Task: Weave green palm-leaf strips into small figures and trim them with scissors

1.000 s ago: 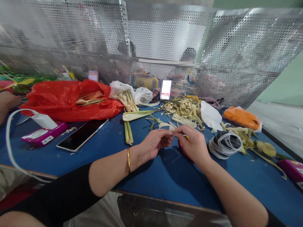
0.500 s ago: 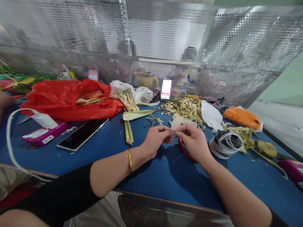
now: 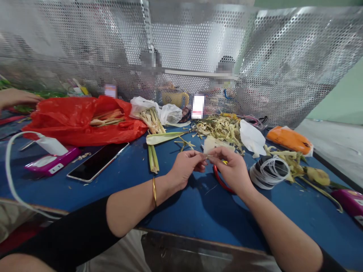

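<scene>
My left hand and my right hand meet fingertip to fingertip above the blue table. Both are closed in a pinch on something small and pale, too small to name. Under my right hand lies a red curved handle, mostly covered. A pale flat sheet sits just behind my fingers. To the right of my right hand stands a spool of white cord. Green-white stalks and a split leaf rest to the left, beyond my left wrist.
A heap of dry husk strips lies at the back, beside a white sheet and an orange packet. On the left are a red plastic bag, a phone and a purple power strip. Another person's hand reaches in.
My hands hold nearly the same pinch, with slight finger movement. The other person's hand at the far left has come further into view, by the red bag. The view has shifted slightly.
</scene>
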### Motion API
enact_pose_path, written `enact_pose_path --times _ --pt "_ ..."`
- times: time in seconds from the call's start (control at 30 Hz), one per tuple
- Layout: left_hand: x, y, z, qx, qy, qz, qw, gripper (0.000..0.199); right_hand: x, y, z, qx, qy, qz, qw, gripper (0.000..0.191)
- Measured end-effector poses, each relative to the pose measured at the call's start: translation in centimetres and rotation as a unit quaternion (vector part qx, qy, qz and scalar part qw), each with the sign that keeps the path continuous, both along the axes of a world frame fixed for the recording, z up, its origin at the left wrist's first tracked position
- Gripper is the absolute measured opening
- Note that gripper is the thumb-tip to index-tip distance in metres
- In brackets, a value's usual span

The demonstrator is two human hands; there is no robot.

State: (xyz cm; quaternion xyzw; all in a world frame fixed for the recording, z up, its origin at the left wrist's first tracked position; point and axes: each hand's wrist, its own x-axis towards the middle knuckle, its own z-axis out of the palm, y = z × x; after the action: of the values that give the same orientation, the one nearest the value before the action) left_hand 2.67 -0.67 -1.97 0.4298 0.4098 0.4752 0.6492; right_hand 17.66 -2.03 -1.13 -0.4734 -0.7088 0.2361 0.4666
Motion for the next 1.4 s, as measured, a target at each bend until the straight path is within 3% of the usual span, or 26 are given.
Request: enact_pose_path --times 0.1,0.2,0.67,0.9,1.1,1.4 --pt "-0.04 0.04 -0.08 -0.029 -0.03 -0.013 0.999 0.014 -0.11 -0.23 0.09 0.06 -0.052 -0.004 0.997 0.008" --pt "-0.07 0.01 -0.02 -0.049 -0.048 -0.019 0.997 0.012 -0.15 -0.29 0.02 0.075 -0.067 -0.023 0.995 0.01" --pt "0.01 -0.02 0.1 -0.024 -0.031 0.014 0.999 0.011 -0.2 0.01 -0.3 -0.047 -0.005 -0.071 0.996 0.009" --pt "0.07 -0.2 0.14 0.02 -0.002 -0.001 1.0 0.015 0.08 0.29 -0.62 -0.079 0.023 -0.03 0.996 0.013" --pt "0.09 -0.32 0.06 0.041 0.014 0.01 0.999 0.016 -0.01 0.2 -0.52 -0.035 0.004 -0.037 0.999 0.01" --pt "0.09 -0.08 -0.12 -0.016 -0.026 0.017 0.999 0.016 -0.4 -0.41 -0.03 0.043 -0.049 -0.017 0.998 0.006"
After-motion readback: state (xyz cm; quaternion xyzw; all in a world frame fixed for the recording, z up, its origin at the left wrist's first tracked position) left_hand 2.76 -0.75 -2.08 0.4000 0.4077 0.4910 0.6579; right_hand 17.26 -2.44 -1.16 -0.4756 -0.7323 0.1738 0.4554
